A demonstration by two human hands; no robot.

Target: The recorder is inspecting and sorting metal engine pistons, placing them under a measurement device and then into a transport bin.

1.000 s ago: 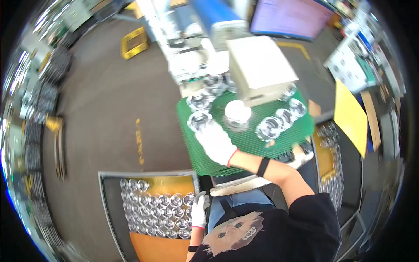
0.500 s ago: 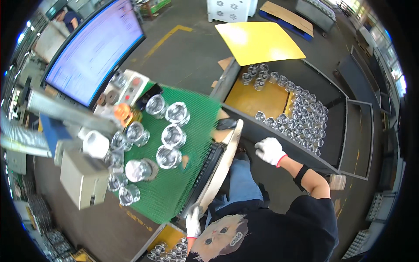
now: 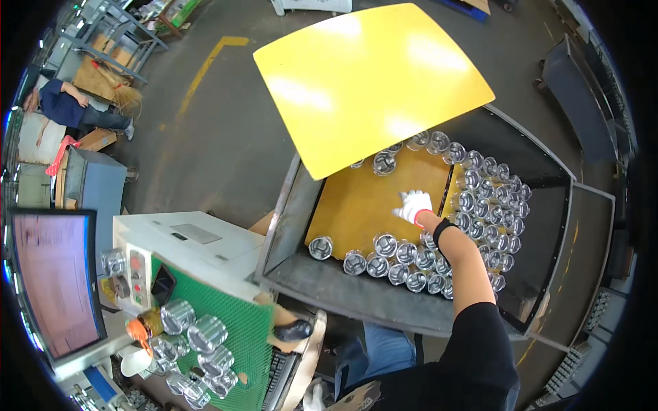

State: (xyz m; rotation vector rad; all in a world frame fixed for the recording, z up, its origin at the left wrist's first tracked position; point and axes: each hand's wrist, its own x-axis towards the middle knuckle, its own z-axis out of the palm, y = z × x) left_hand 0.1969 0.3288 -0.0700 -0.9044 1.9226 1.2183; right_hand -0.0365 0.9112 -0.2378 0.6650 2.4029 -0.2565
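Note:
My right hand, in a white glove with a red cuff, reaches over the bare yellow-brown board inside a dark metal bin. Its fingers are apart, with nothing visible between them. Shiny silver cup-shaped parts stand in rows around the bare patch, along the near side and the right. Nearest the near left corner is a single part. My left hand, also gloved, shows only in part at the lower edge, beside the pale table edge; its fingers cannot be made out.
A large yellow sheet covers the bin's far left portion. On the left, a green-matted table bears more silver parts, a phone, a mouse and a keyboard. A monitor stands beyond; a co-worker is farther off.
My view has swung toward the bin, so the table now sits lower left. My right hand has moved from outside the bin's near wall to over the board; its fingers have spread.

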